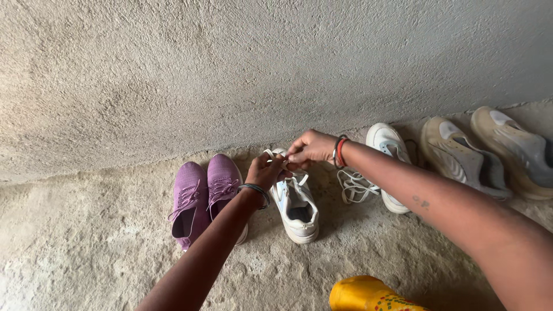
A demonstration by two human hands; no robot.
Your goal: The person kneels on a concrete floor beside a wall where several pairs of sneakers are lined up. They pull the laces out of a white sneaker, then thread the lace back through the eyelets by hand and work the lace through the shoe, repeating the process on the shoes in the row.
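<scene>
Head view: left hand [266, 171] and right hand [309, 148] pinch white laces [271, 154] of the white sneaker [296, 204], apparently mid-tying; next, pulling snug.

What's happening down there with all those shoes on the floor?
A person's left hand and right hand both pinch the white laces of a white sneaker standing on the rough floor by the wall. Its mate lies to the right with loose laces. A purple pair sits left, a beige pair far right.
</scene>
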